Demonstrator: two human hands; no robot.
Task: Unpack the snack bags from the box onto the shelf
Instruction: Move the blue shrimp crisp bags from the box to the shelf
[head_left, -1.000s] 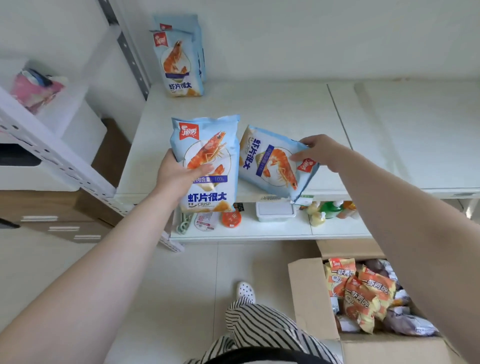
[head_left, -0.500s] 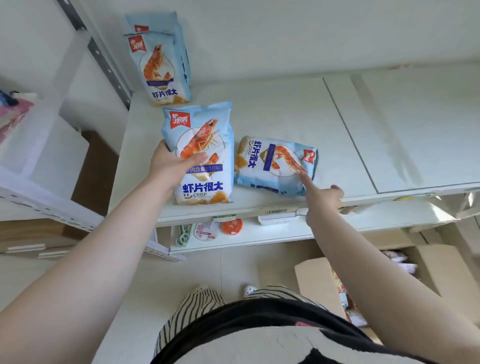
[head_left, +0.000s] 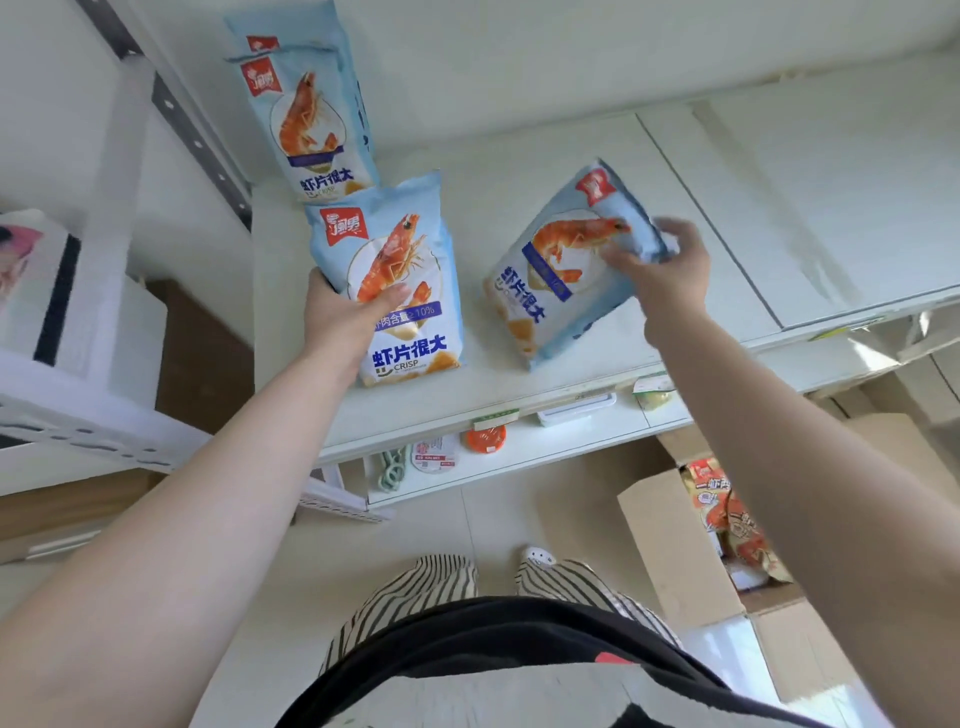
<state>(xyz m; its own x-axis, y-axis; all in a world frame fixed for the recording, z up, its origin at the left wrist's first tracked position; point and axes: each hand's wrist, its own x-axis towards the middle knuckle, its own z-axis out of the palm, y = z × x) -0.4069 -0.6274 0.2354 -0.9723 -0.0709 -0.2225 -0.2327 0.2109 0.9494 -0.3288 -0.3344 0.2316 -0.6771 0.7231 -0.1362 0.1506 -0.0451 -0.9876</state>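
Back bags (head_left: 311, 119): two blue shrimp-crisp bags upright at shelf (head_left: 519, 156) rear left.
Left hand (head_left: 343, 317): fingers curled round upright bag (head_left: 395, 280) standing on shelf.
Right hand (head_left: 662, 270): grips tilted bag (head_left: 561, 265), its lower edge near the shelf.
Box (head_left: 675, 551): open on floor, lower right, orange bags (head_left: 722, 514) inside.

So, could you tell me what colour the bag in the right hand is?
Light blue bag with an orange prawn, head view.

Hidden and cut off

The cardboard box (head_left: 675, 551) is cropped by the right arm; the rear bag (head_left: 291, 31) (behind another) is cut by the top edge.
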